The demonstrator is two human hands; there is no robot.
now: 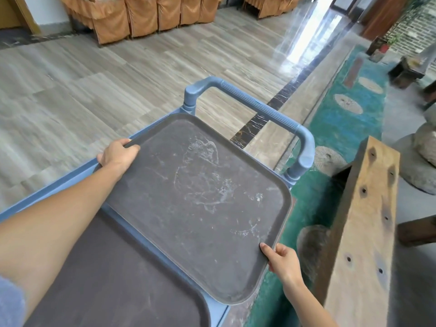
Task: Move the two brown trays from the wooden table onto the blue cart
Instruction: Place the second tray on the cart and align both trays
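Two brown trays sit over the blue cart (304,147): the near tray (113,279) lies flat at left, while the left hand (116,155) and right hand (284,258) clamp opposite edges of the far tray (200,197), beside the wooden table (363,232) at right.

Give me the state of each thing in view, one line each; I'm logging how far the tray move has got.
Far tray: over the cart, held at two edges, upright, white smears on its surface.
Near tray: lying flat on the cart, nobody touching it.
Left hand: gripping the far tray's left edge.
Right hand: gripping the far tray's right edge.
Cart: carrying the near tray.
Wooden table: visible part bare.
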